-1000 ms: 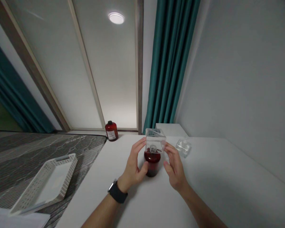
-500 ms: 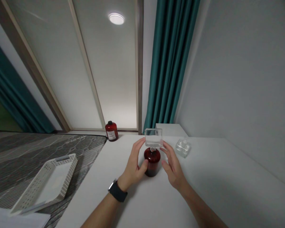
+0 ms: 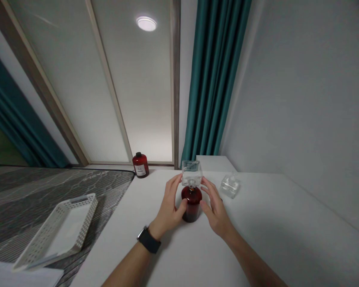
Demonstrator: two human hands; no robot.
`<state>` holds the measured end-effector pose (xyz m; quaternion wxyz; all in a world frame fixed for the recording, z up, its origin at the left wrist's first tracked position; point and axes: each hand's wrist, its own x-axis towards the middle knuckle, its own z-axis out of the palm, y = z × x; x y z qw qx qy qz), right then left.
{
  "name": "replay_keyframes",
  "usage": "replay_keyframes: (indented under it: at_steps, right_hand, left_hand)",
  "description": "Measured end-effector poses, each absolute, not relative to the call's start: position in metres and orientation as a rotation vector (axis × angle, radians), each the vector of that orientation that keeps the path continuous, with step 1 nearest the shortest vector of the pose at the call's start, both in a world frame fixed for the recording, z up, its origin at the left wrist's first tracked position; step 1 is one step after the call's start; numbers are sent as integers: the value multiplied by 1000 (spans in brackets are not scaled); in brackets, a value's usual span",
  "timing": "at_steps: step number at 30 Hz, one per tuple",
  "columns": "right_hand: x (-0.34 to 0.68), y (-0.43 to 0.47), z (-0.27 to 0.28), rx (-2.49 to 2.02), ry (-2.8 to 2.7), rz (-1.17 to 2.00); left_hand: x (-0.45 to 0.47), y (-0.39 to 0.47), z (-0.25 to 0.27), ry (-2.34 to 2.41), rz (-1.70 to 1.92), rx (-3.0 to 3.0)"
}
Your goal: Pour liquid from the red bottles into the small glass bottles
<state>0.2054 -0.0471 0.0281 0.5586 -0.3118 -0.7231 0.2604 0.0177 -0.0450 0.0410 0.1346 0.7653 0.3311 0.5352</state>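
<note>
In front of me a dark red bottle stands upright on the white table. A clear square glass bottle is upside down on top of it, its neck at the red bottle's mouth. From the left, my left hand has its fingertips at the glass bottle's side and its thumb against the red bottle. On the other side, my right hand has its fingers at the glass bottle's lower right edge, with the thumb beside the red bottle. Whether the necks interlock I cannot tell.
Another clear glass bottle lies right of my hands. A second red bottle with a white label and black cap stands at the table's far left corner. A white basket sits lower left. Behind are a white box and a teal curtain.
The glass bottle has turned and tipped a little, showing more of its base face. My right hand has moved slightly left, its thumb closer to the red bottle. The left hand has barely shifted.
</note>
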Motion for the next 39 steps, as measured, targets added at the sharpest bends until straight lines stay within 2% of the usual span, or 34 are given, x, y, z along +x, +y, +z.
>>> replay_keyframes:
  at_steps: [39]
  right_hand:
    - [207,-50,27,-661,-1586,608]
  left_hand:
    - [18,-52,46,841,1719,2279]
